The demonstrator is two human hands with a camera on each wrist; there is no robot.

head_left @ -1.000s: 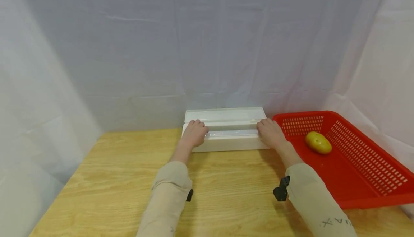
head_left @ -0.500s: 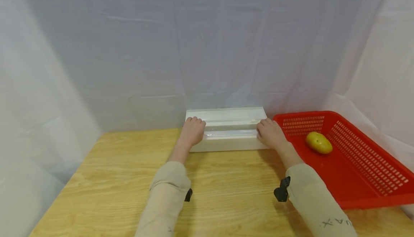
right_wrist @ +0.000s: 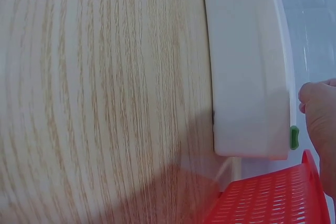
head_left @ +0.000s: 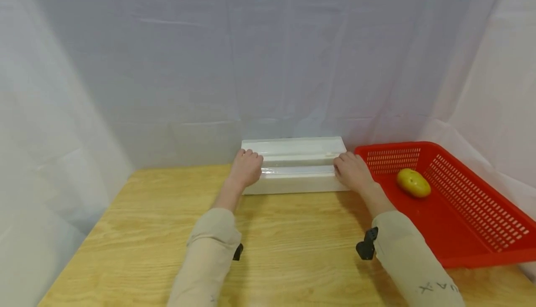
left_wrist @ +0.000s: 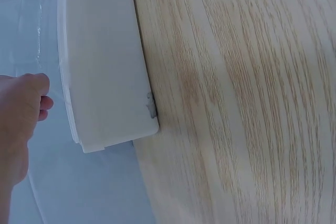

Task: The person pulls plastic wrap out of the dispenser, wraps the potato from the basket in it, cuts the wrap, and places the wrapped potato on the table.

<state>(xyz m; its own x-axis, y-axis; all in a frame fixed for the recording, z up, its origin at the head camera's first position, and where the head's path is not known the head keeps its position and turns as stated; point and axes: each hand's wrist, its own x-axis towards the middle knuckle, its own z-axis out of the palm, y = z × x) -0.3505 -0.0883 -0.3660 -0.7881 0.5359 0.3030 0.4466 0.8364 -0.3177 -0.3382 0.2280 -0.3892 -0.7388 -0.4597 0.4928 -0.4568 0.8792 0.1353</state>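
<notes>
- The left hand has slid outward, farther from the right hand.
- More clear film now shows between them.

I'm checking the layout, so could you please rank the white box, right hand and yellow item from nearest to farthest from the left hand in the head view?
1. White box: left end beside the left hand.
2. Right hand: at the box's right end.
3. Yellow item: farther right, inside the red basket.
</notes>
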